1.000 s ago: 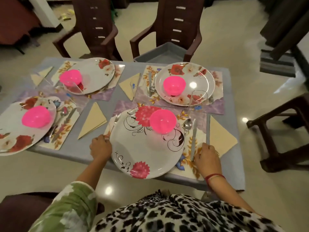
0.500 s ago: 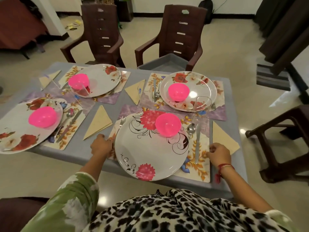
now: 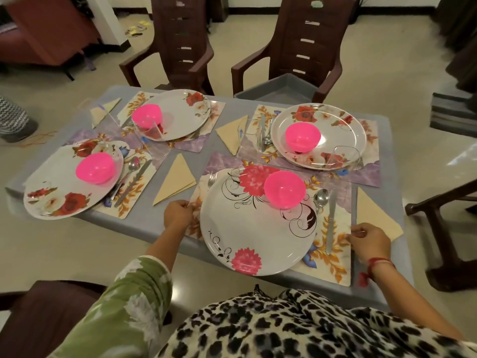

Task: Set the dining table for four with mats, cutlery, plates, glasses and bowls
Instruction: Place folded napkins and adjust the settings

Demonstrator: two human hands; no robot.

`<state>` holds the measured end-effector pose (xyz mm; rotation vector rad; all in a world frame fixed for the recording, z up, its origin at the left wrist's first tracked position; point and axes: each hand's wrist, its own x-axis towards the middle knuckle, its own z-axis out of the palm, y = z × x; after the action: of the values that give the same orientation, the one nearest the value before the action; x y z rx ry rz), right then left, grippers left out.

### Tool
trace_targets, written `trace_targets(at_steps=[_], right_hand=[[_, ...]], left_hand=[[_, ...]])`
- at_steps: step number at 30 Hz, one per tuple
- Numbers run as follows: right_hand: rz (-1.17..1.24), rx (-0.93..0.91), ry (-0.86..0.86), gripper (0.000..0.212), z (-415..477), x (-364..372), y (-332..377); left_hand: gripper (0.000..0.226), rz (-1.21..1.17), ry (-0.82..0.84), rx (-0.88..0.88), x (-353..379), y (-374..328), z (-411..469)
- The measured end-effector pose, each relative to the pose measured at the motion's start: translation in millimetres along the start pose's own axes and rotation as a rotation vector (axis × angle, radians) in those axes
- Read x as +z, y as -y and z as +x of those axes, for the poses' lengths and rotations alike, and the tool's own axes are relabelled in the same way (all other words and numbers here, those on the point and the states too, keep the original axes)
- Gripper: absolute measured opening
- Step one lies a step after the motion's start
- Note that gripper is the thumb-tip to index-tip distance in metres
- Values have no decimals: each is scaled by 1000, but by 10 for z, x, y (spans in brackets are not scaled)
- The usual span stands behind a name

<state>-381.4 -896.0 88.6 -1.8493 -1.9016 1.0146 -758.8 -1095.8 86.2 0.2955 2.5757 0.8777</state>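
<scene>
The nearest floral mat (image 3: 335, 264) carries a large white plate (image 3: 258, 228) with red flowers and a pink bowl (image 3: 284, 189) at its far edge. A fork (image 3: 211, 180) lies left of the plate; a spoon (image 3: 320, 198) and knife (image 3: 331, 223) lie to its right. My left hand (image 3: 178, 214) pinches the mat's left edge. My right hand (image 3: 370, 241) pinches its right edge beside a folded beige napkin (image 3: 374, 215). Three more settings with plates and pink bowls (image 3: 302, 137) (image 3: 146, 115) (image 3: 95, 167) fill the grey table (image 3: 144, 223). A clear glass (image 3: 347, 157) stands on the far-right plate.
Two brown plastic chairs (image 3: 307, 47) (image 3: 180, 47) stand at the far side, one holding a grey tray (image 3: 273, 87). A dark wooden stool (image 3: 444, 228) is close on the right. A chair seat (image 3: 44, 313) is at my lower left. Beige napkins (image 3: 175, 180) (image 3: 232, 134) lie between settings.
The near mat with its plate and bowl has slid slightly towards the table's front edge between my hands. Both hands kept their hold on its edges. The view has tilted upward.
</scene>
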Motion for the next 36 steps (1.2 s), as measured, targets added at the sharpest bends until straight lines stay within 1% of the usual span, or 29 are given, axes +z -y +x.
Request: trace_targets(at_steps=[6,10,15,22,26,28,30,32,34,36], right_hand=[[61,9,13,21,-54,5,-99],[35,-6,-2,23,-74,5,-101],[27,-9,0,23,-106,-3,-78],[18,4,16,23,-144,-11,-54],[25,7,25,24,-142,-9,-61],[43,-9,-21,21,-134,-74,-71],[71,-12,-150,24,-87,-194,-87],[48,17,-250,37,23,-326,-138],[-18,117,-241,51,159,-407,-204],[-108,186,-194,54,272,-428,-262]], left_hand=[[25,78,-54,33,-4,121,-65],[24,57,-93,42,-18,146,-112],[22,0,-95,10,-17,172,-111],[25,9,-60,54,-23,204,-101],[28,16,-80,65,-56,151,-151],[27,30,-107,49,-92,124,-177],[30,57,-170,88,-152,129,-178],[34,116,-236,179,-165,106,-171],[38,154,-271,271,-115,-16,-173],[39,144,-250,353,-15,-190,-173]])
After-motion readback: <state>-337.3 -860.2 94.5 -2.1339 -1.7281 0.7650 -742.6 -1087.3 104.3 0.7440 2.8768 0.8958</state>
